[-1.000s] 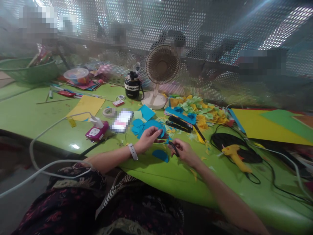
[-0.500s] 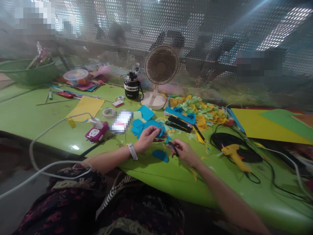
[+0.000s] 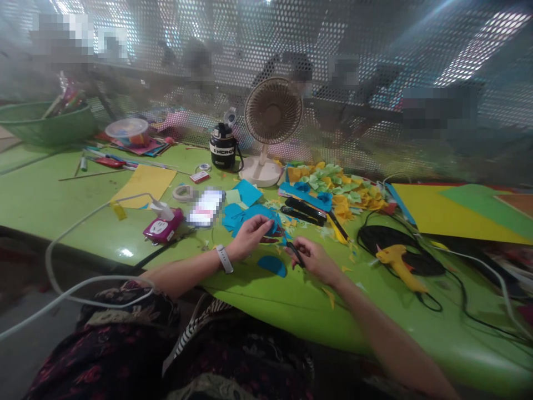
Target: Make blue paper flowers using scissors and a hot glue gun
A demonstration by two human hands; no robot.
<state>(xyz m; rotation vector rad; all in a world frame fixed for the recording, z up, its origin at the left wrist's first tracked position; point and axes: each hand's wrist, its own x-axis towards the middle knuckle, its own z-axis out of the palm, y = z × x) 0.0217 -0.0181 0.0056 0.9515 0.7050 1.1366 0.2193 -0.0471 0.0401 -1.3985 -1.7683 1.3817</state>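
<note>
My left hand [image 3: 250,235], with a pale watch on its wrist, is closed on a small piece of blue paper [image 3: 273,226] between thumb and fingers. Opposite it, my right hand [image 3: 310,258] is wrapped round the black handles of a pair of scissors [image 3: 296,253], whose blades point toward the blue paper. How far the blades are apart is too small to tell. On the table just below lies a blue half-round paper piece [image 3: 272,266]. Behind my left hand is a loose heap of blue paper pieces [image 3: 236,218].
Beyond my hands lie a black stapler [image 3: 303,211], a yellow cutter [image 3: 338,228] and a pile of yellow and green paper bits [image 3: 339,186]. A yellow glue gun [image 3: 400,266] rests at right. A phone [image 3: 206,208], purple socket block [image 3: 164,226] and white cable are at left; a fan [image 3: 272,113] stands behind.
Both hands stay almost in place, still holding the blue paper and the scissors. The whole view has shifted very slightly.
</note>
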